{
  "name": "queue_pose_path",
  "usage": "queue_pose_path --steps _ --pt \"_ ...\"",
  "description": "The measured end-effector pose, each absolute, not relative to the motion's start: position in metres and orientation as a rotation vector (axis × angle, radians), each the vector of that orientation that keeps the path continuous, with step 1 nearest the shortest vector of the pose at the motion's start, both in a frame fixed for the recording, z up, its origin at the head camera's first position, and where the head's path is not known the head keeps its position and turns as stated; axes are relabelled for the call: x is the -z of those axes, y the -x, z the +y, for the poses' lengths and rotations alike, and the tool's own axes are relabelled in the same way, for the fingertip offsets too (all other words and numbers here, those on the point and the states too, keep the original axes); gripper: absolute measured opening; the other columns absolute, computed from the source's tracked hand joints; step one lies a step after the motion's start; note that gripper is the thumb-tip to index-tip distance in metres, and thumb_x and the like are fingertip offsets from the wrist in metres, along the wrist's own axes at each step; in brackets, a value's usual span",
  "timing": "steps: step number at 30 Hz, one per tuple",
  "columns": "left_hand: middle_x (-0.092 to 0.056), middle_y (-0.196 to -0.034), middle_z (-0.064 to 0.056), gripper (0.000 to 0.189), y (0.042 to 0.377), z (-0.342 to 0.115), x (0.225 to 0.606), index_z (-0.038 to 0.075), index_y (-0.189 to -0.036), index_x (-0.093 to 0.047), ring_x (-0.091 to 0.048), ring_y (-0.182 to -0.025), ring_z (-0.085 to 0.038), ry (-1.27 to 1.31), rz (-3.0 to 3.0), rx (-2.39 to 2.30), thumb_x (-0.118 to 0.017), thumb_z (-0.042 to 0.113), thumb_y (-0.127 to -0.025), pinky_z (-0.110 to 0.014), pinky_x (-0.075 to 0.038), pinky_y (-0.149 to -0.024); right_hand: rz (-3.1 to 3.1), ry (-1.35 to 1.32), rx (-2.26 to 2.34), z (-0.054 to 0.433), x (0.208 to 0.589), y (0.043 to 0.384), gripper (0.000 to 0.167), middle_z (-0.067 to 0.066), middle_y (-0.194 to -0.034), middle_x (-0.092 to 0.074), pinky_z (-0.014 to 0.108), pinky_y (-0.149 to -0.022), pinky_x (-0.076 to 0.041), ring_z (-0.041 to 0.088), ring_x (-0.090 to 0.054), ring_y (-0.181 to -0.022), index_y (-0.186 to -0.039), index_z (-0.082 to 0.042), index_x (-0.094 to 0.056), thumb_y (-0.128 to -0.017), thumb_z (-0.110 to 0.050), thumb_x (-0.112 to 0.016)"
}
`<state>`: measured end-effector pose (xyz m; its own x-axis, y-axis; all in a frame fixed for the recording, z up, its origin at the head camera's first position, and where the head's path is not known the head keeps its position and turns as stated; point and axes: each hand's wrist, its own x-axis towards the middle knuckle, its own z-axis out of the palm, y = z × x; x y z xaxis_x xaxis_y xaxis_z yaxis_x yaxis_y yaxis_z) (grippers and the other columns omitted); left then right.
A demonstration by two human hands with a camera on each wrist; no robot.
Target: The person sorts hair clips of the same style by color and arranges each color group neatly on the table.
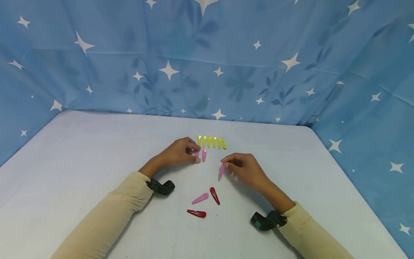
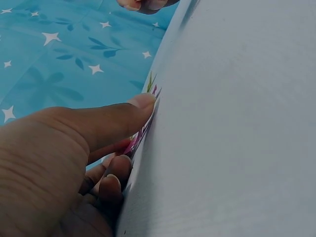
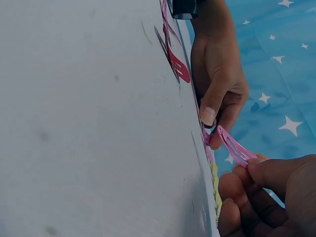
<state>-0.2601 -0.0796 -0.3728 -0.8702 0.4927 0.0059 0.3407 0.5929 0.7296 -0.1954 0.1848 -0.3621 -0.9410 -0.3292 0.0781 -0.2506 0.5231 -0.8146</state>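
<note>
My right hand (image 1: 244, 168) pinches a pink snap hair clip (image 1: 221, 171) between thumb and fingers. The right wrist view shows this clip's (image 3: 236, 147) open loop, its narrow end pointing away from the fingertips. Farther left, my left hand (image 1: 180, 151) has thumb and forefinger round another pink hair clip (image 1: 197, 154) at the tabletop, partly hidden by the fingers. Just right of those fingertips lies one more pink clip (image 1: 204, 155). Behind them, several yellow hair clips (image 1: 209, 142) form a row, the rightmost tilted and close against its neighbour.
Nearer to me on the white table (image 1: 106, 144) lie a loose pink clip (image 1: 200, 198) and two red clips, one (image 1: 215, 196) beside it and one (image 1: 196, 213) in front. A blue star-patterned curtain (image 1: 207, 72) hangs behind the table. Each wrist wears a black device (image 1: 160, 187).
</note>
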Motion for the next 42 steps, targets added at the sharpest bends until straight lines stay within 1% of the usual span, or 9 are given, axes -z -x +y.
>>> queue_pose_path --steps 4,7,12,18,23,30,36,42 --pt "-0.058 -0.119 -0.012 0.045 0.261 -0.08 0.374 0.004 -0.125 -0.068 -0.056 -0.098 -0.021 -0.699 2.617 -1.143 -0.078 0.021 -0.084 -0.031 -0.046 -0.085 2.666 0.522 1.412 0.183 0.363 0.198 0.019 0.013 -0.097 -0.073 0.021 -0.068 -0.053 0.017 -0.065 -0.076 -0.109 -0.002 -0.074 -0.095 -0.004 -0.062" --pt "-0.058 -0.119 -0.012 0.045 0.261 -0.079 0.374 0.004 -0.125 -0.068 -0.056 -0.097 -0.021 -0.699 2.617 -1.144 -0.078 0.02 -0.084 -0.031 -0.046 -0.084 2.684 0.524 1.395 0.181 0.363 0.201 0.021 0.012 -0.103 -0.073 0.02 -0.071 -0.054 0.015 -0.065 -0.079 -0.11 -0.003 -0.074 -0.095 -0.001 -0.06" --pt "-0.058 -0.119 -0.011 0.045 0.262 -0.077 0.375 0.005 -0.126 -0.068 -0.055 -0.098 -0.02 -0.686 2.619 -1.139 -0.078 0.021 -0.085 -0.031 -0.046 -0.085 2.72 0.51 1.373 0.175 0.36 0.206 0.02 0.01 -0.1 -0.074 0.021 -0.07 -0.052 0.014 -0.063 -0.077 -0.109 -0.003 -0.075 -0.094 -0.002 -0.061" --pt "-0.059 -0.119 -0.011 0.045 0.263 -0.077 0.376 0.005 -0.125 -0.069 -0.056 -0.098 -0.02 -0.694 2.625 -1.133 -0.078 0.022 -0.085 -0.032 -0.047 -0.085 2.698 0.505 1.409 0.166 0.36 0.217 0.02 0.013 -0.095 -0.073 0.021 -0.068 -0.051 0.015 -0.062 -0.074 -0.109 0.0 -0.074 -0.094 -0.001 -0.061" --pt "-0.059 -0.119 -0.011 0.044 0.264 -0.077 0.377 0.005 -0.125 -0.069 -0.056 -0.098 -0.02 -0.706 2.623 -1.132 -0.077 0.021 -0.085 -0.031 -0.047 -0.085 2.7 0.462 1.383 0.155 0.361 0.228 0.02 0.013 -0.092 -0.072 0.024 -0.067 -0.052 0.015 -0.063 -0.072 -0.108 0.0 -0.074 -0.093 -0.002 -0.06" --pt "-0.059 -0.119 -0.011 0.045 0.262 -0.078 0.376 0.004 -0.126 -0.068 -0.056 -0.098 -0.02 -0.726 2.625 -1.134 -0.077 0.021 -0.085 -0.032 -0.047 -0.085 2.699 0.385 1.398 0.147 0.361 0.243 0.02 0.014 -0.1 -0.072 0.024 -0.068 -0.054 0.012 -0.064 -0.072 -0.107 0.0 -0.074 -0.093 -0.002 -0.059" --pt "-0.059 -0.12 -0.011 0.045 0.261 -0.08 0.373 0.004 -0.126 -0.068 -0.056 -0.098 -0.02 -0.744 2.639 -1.117 -0.077 0.022 -0.086 -0.032 -0.048 -0.085 2.7 0.34 1.378 0.145 0.362 0.248 0.02 0.015 -0.094 -0.071 0.023 -0.066 -0.053 0.013 -0.064 -0.071 -0.107 0.0 -0.074 -0.093 -0.003 -0.059" --pt "-0.059 -0.119 -0.012 0.045 0.262 -0.08 0.374 0.003 -0.126 -0.068 -0.056 -0.098 -0.021 -0.742 2.631 -1.125 -0.077 0.02 -0.085 -0.032 -0.048 -0.085 2.712 0.323 1.327 0.141 0.363 0.251 0.019 0.013 -0.093 -0.07 0.022 -0.064 -0.051 0.015 -0.06 -0.072 -0.107 -0.002 -0.074 -0.093 -0.006 -0.061"
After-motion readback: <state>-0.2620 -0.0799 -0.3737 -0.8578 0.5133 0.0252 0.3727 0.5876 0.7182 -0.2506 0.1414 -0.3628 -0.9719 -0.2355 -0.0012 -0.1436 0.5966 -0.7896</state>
